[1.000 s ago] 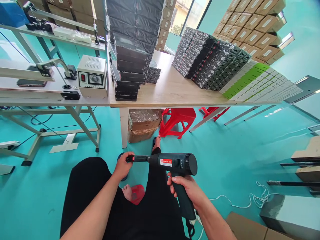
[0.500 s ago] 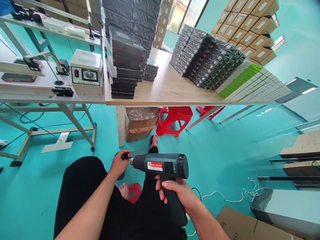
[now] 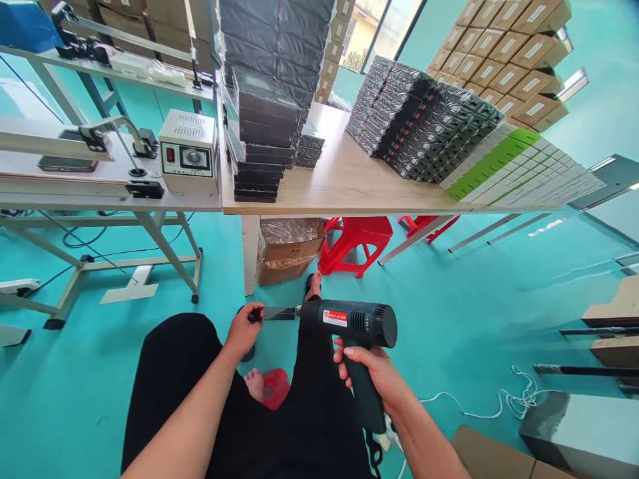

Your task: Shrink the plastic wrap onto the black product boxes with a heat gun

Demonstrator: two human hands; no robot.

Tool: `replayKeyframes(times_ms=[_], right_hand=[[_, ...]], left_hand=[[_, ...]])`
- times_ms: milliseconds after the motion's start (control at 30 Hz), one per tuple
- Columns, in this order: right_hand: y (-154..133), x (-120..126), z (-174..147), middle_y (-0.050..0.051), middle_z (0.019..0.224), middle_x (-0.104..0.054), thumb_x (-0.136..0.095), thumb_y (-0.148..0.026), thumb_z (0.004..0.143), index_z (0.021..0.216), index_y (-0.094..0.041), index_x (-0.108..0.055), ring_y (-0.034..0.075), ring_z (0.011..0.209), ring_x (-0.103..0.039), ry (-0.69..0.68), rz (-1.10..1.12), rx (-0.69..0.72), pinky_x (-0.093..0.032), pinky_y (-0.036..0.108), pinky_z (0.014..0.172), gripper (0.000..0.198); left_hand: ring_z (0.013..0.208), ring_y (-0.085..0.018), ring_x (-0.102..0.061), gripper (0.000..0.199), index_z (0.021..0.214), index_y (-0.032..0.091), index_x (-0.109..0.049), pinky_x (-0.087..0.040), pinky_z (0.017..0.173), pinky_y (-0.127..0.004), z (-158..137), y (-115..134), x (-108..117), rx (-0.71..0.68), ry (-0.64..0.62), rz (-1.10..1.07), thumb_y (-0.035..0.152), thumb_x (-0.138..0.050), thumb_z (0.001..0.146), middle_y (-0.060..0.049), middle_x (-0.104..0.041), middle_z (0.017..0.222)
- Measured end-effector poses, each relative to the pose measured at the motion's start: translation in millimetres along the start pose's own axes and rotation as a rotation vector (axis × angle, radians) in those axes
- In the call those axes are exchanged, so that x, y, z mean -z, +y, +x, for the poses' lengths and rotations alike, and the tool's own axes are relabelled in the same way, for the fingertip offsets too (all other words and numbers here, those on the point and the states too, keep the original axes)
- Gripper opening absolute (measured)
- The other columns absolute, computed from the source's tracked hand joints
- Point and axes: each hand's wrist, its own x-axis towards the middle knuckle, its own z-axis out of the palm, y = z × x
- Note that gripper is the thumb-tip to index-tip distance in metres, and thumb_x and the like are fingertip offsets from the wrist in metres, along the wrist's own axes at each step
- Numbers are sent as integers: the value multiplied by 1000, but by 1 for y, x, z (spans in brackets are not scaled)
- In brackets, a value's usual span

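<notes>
Dark box [image 3: 278, 313]: held out above the floor [image 3: 449, 313] between the legs [image 3: 174, 372], well short of the table [image 3: 344, 189], and kept roughly level across the view.
Left hand [image 3: 244, 330]: pinched on the box's left end; the rest is left uncovered.
Right hand [image 3: 372, 372]: wrapped around the grip of the heat gun [image 3: 357, 320].
Nozzle [image 3: 299, 311]: pointed left at the box's free end, very near; whether it is touched cannot be told.
Step in hand: judged to be the warming of the box's surface; whether the gun is switched on is not shown.
Next move: an even sweep seems called for, with the box turned and the fingertips kept out of the airflow.
Table edge: set well ahead of both hands, with the red stool [image 3: 357, 239] and the carton [image 3: 290, 246] tucked beneath.
Free room: offered mostly rightward, over bare floor.
</notes>
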Motion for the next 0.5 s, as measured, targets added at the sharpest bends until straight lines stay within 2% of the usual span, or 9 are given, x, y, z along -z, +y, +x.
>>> replayKeyframes(times_ms=[100, 233, 300, 367, 500], right_hand=[[0, 2, 0, 8, 82, -68, -64, -30, 75, 100, -12, -64, 15, 60, -60, -92, -11, -21, -48, 27, 51, 30], [1, 8, 1, 7, 81, -68, -64, -31, 76, 100, -13, -63, 15, 61, -60, 15, -16, 8, -48, 26, 52, 30], [-1, 11, -1, 8, 80, -67, -61, -29, 77, 100, -12, -64, 15, 60, -60, -34, -1, -13, -47, 26, 50, 29], [-4, 12, -4, 8, 81, -67, -61, -28, 76, 100, -11, -64, 16, 59, -60, -105, 20, -26, -46, 26, 50, 30], [-13, 7, -8, 6, 82, -66, -60, -28, 78, 101, -14, -64, 15, 62, -60, -86, 86, 19, -47, 25, 52, 28]], left_hand=[[86, -22, -57, 43, 101, 21, -66, -43, 83, -34, 0, 1, 1, 50, 18, -35, 15, -56, 60, -3, -66, 97], [85, -20, -57, 43, 102, 21, -65, -43, 82, -32, 0, 4, 0, 55, 7, -78, 15, -56, 60, -3, -65, 94], [86, -19, -57, 41, 98, 21, -65, -43, 81, -31, -1, 5, 0, 69, -23, -155, 14, -55, 59, -2, -65, 92], [78, -19, -58, 37, 92, 21, -63, -45, 73, -29, -1, 5, 0, 173, -37, -300, 13, -53, 57, 0, -64, 83], [53, -17, -53, 17, 70, 19, -54, -44, 55, -30, -2, 1, -1, 501, 16, -547, 18, -50, 54, 2, -57, 58]])
